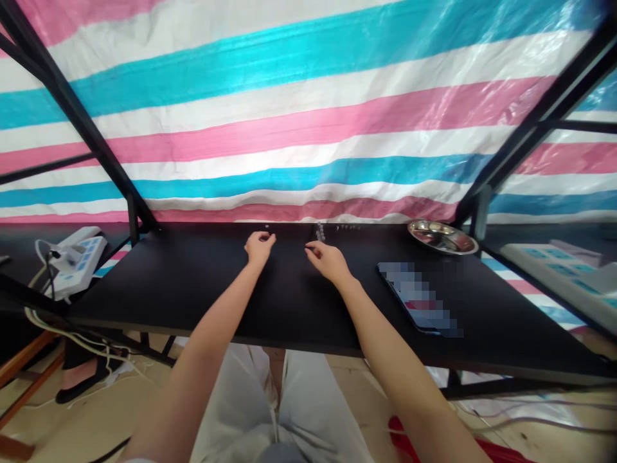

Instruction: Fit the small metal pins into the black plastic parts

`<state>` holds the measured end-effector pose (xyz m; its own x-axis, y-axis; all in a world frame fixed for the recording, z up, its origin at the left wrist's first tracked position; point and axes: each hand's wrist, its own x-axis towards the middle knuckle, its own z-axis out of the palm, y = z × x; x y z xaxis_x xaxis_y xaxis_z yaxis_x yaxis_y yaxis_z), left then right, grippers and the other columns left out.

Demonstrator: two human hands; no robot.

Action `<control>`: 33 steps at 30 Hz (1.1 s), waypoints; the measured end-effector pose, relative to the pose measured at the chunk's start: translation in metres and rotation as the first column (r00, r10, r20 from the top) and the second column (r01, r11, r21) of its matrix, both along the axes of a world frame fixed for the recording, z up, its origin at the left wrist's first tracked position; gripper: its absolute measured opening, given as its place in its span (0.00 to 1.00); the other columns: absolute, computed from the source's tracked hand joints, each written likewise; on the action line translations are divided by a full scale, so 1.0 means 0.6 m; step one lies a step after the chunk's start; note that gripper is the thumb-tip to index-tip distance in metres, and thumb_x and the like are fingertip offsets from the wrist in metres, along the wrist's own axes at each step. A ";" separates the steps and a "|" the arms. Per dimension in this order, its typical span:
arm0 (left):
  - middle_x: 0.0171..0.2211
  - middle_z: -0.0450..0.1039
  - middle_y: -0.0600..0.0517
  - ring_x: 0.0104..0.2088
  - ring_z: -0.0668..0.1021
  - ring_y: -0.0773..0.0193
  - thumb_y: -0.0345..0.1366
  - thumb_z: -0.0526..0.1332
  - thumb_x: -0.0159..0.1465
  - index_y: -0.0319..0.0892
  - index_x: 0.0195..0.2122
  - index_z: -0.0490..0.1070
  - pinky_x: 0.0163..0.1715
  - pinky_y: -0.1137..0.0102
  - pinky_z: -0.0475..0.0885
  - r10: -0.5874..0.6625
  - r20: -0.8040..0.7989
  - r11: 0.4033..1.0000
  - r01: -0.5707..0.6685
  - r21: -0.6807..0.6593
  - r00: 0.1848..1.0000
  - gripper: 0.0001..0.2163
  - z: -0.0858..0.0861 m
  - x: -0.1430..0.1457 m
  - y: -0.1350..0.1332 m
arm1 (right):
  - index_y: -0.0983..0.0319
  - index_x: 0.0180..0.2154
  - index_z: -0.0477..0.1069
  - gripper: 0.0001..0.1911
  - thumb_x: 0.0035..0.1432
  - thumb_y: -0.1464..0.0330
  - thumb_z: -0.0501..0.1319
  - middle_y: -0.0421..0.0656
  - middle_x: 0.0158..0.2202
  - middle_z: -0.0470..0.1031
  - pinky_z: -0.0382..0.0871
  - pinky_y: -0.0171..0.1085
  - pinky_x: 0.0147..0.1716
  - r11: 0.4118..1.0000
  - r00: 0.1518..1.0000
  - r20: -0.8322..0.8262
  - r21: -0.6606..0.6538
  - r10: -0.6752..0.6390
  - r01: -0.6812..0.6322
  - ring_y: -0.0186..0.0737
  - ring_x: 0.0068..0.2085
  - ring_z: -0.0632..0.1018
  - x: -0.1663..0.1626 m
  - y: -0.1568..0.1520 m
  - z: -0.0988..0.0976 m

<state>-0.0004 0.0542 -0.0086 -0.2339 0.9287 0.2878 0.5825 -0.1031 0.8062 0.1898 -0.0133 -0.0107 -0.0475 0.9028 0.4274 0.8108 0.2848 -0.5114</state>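
Pieces, small and clear [320, 232], form a short row near the far edge of the black counter [202, 289], at 12 o'clock on a dial centred on its top; smaller specks [348, 227] trail from them toward 1 o'clock. The right hand [331, 260] lies at 1 o'clock, just on the near side of the row, its thumb and index finger drawn close together; whether these fingers grip a piece cannot be told. The left hand [259, 249] lies at 10 o'clock, fingers curled toward the thumb, contents likewise indeterminable; one separate piece [267, 226] rests just beyond it. Farther out, a smartphone [409, 299], its screen pixelated, lies at 3 o'clock, and a round shiny metal dish [442, 237] stands between 2 and 3 o'clock. Beyond the counter's ends are a white power strip [83, 263] at 9 o'clock, with a plug attached, and another, blurred power strip [554, 267] at 3 o'clock. Black metal bars [80, 114] frame a striped plastic sheet [289, 83] at 12 o'clock. Light-coloured trousers [313, 405] occupy 6 o'clock.
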 end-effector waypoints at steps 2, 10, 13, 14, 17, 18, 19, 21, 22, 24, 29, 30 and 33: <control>0.35 0.75 0.52 0.38 0.74 0.62 0.40 0.61 0.53 0.42 0.31 0.73 0.43 0.65 0.62 0.073 -0.108 0.997 -0.076 -0.024 0.991 0.08 0.008 -0.058 0.016 | 0.61 0.39 0.72 0.14 0.56 0.64 0.53 0.40 0.24 0.71 0.62 0.31 0.30 1.000 1.000 0.008 0.002 -0.003 0.003 0.34 0.27 0.72 -0.001 -0.002 0.003; 0.36 0.76 0.52 0.40 0.74 0.57 0.42 0.60 0.52 0.44 0.31 0.73 0.44 0.63 0.58 0.249 -0.330 0.939 -0.310 -0.148 0.911 0.09 -0.005 -0.209 0.030 | 0.61 0.39 0.73 0.16 0.57 0.63 0.50 0.41 0.25 0.72 0.63 0.32 0.32 0.996 0.999 -0.031 0.078 -0.032 0.035 0.34 0.27 0.71 -0.003 -0.004 0.001; 0.35 0.76 0.51 0.39 0.75 0.56 0.40 0.60 0.51 0.44 0.31 0.73 0.43 0.63 0.58 0.239 -0.341 0.938 -0.308 -0.162 0.909 0.09 -0.011 -0.214 0.028 | 0.61 0.40 0.72 0.17 0.57 0.62 0.49 0.41 0.26 0.72 0.63 0.32 0.33 0.994 0.997 -0.047 0.092 -0.056 0.060 0.34 0.27 0.71 -0.003 -0.004 -0.001; 0.35 0.76 0.51 0.39 0.75 0.56 0.40 0.60 0.51 0.44 0.31 0.73 0.42 0.63 0.59 0.236 -0.349 0.938 -0.307 -0.163 0.907 0.08 -0.011 -0.214 0.028 | 0.61 0.40 0.72 0.17 0.58 0.61 0.49 0.42 0.26 0.72 0.63 0.32 0.33 0.994 0.997 -0.048 0.089 -0.065 0.069 0.34 0.27 0.71 -0.002 -0.004 -0.001; 0.35 0.76 0.50 0.40 0.75 0.55 0.39 0.60 0.50 0.45 0.30 0.73 0.43 0.62 0.59 0.228 -0.384 0.932 -0.314 -0.179 0.895 0.08 -0.012 -0.211 0.030 | 0.61 0.41 0.72 0.18 0.58 0.61 0.49 0.42 0.26 0.72 0.63 0.32 0.33 0.991 0.994 -0.057 0.085 -0.099 0.103 0.35 0.27 0.72 0.000 -0.005 0.001; 0.35 0.76 0.50 0.40 0.75 0.54 0.39 0.60 0.50 0.45 0.30 0.73 0.43 0.62 0.59 0.227 -0.393 0.929 -0.319 -0.186 0.891 0.08 -0.012 -0.210 0.030 | 0.61 0.41 0.72 0.18 0.58 0.61 0.49 0.42 0.26 0.72 0.63 0.32 0.33 0.989 0.992 -0.063 0.089 -0.114 0.119 0.35 0.27 0.72 0.001 -0.005 0.002; 0.35 0.76 0.50 0.40 0.75 0.54 0.39 0.60 0.50 0.45 0.30 0.73 0.43 0.62 0.59 0.225 -0.400 0.927 -0.322 -0.194 0.888 0.08 -0.011 -0.210 0.030 | 0.61 0.41 0.72 0.17 0.57 0.62 0.49 0.42 0.26 0.72 0.63 0.32 0.33 0.986 0.989 -0.069 0.094 -0.131 0.137 0.35 0.27 0.72 0.003 -0.005 0.003; 0.36 0.76 0.50 0.41 0.74 0.54 0.39 0.60 0.50 0.45 0.31 0.73 0.43 0.62 0.59 0.220 -0.410 0.923 -0.325 -0.207 0.885 0.08 -0.010 -0.210 0.030 | 0.61 0.40 0.71 0.17 0.57 0.62 0.49 0.42 0.26 0.72 0.62 0.32 0.32 0.979 0.982 -0.079 0.096 -0.173 0.181 0.35 0.28 0.72 0.005 -0.004 0.005; 0.36 0.76 0.50 0.41 0.74 0.54 0.39 0.60 0.50 0.45 0.31 0.73 0.43 0.62 0.59 0.218 -0.412 0.922 -0.326 -0.211 0.884 0.09 -0.010 -0.211 0.030 | 0.61 0.40 0.71 0.16 0.57 0.62 0.49 0.42 0.26 0.72 0.62 0.32 0.32 0.975 0.977 -0.080 0.086 -0.198 0.205 0.36 0.28 0.72 0.007 -0.003 0.007; 0.36 0.76 0.50 0.41 0.74 0.54 0.40 0.60 0.50 0.45 0.31 0.73 0.43 0.62 0.59 0.212 -0.414 0.922 -0.322 -0.216 0.885 0.09 -0.010 -0.211 0.029 | 0.61 0.41 0.70 0.15 0.57 0.63 0.50 0.42 0.27 0.73 0.61 0.33 0.31 0.965 0.964 -0.075 0.045 -0.255 0.259 0.37 0.30 0.73 0.011 -0.002 0.009; 0.36 0.76 0.50 0.42 0.74 0.53 0.40 0.60 0.50 0.45 0.29 0.72 0.43 0.61 0.58 0.202 -0.404 0.928 -0.306 -0.213 0.892 0.08 -0.009 -0.212 0.031 | 0.62 0.42 0.65 0.13 0.54 0.67 0.51 0.45 0.31 0.74 0.60 0.35 0.30 0.897 0.901 -0.047 -0.130 -0.431 0.422 0.41 0.33 0.73 0.026 0.004 0.008; 0.36 0.76 0.50 0.42 0.74 0.52 0.40 0.60 0.50 0.45 0.29 0.72 0.43 0.60 0.58 0.202 -0.402 0.925 -0.309 -0.221 0.893 0.07 -0.008 -0.211 0.031 | 0.62 0.43 0.64 0.14 0.54 0.68 0.51 0.46 0.32 0.74 0.61 0.36 0.31 0.883 0.894 -0.024 -0.165 -0.448 0.438 0.42 0.34 0.74 0.030 0.006 0.005; 0.36 0.74 0.50 0.43 0.73 0.52 0.40 0.62 0.48 0.44 0.30 0.69 0.44 0.60 0.58 0.236 -0.391 0.904 -0.348 -0.247 0.889 0.09 0.000 -0.205 0.024 | 0.64 0.43 0.65 0.15 0.52 0.69 0.52 0.50 0.37 0.73 0.62 0.37 0.33 0.859 0.895 0.076 -0.255 -0.440 0.444 0.44 0.37 0.74 0.039 0.013 -0.008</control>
<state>-0.1237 0.0689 -0.0089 -0.4466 0.8870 0.1177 0.7924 0.3310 0.5123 0.2133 -0.0058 -0.0153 0.3787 0.9081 0.1786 0.8281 -0.2463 -0.5036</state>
